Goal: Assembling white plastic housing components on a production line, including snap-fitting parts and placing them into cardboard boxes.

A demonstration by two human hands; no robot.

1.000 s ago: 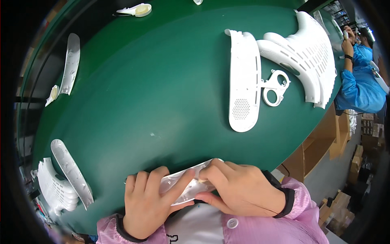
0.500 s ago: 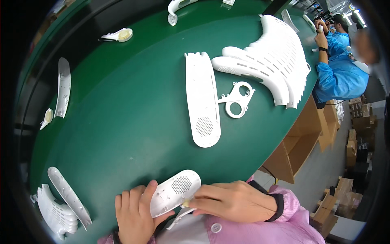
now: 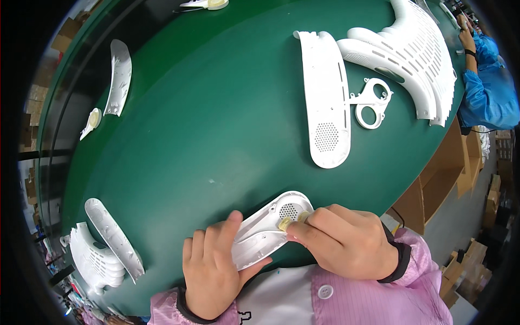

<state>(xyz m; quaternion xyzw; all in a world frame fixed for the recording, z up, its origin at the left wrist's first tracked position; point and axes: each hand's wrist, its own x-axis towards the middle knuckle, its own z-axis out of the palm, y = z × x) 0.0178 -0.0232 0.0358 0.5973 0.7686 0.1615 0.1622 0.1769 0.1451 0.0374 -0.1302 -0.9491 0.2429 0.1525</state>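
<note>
Assembly workshop — green worktable (image 3: 189, 135), stacked white shells (image 3: 420, 59), cardboard boxes (image 3: 409, 208)

Bright centre, bent edges, dark rim

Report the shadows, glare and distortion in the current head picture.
Head view: the green table's edges bow, with black filling the corners; also in the head view, a soft pale sheen on the tabletop; same head view, a dark shadow on the table beside the white shell in the left hand.
</note>
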